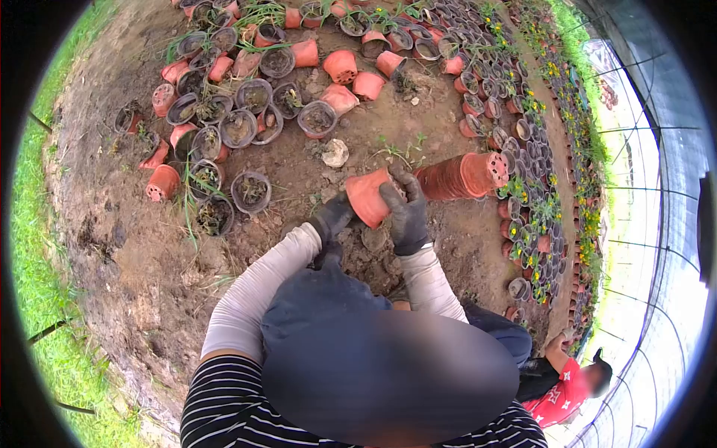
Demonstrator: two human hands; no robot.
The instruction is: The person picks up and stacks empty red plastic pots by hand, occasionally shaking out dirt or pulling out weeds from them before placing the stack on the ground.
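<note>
Between my two dark-gloved hands is a reddish-orange plastic pot (367, 198), tilted over the soil. My right hand (407, 209) grips its right side, fingers curled at the rim. My left hand (331, 218) is at the pot's lower left, its fingers partly hidden, so its hold is unclear. Just right of my right hand, a long nested stack of empty orange pots (455, 178) lies on its side, a holed base facing right. A pale round clump (335, 153) rests on the ground above the held pot.
Several soil-filled pots (239, 128) and tipped orange pots (340, 67) lie ahead and left. Rows of potted yellow-flowered plants (534, 187) run along the right. Another person in red (560, 396) is at the lower right. Grass (37, 246) borders the far left.
</note>
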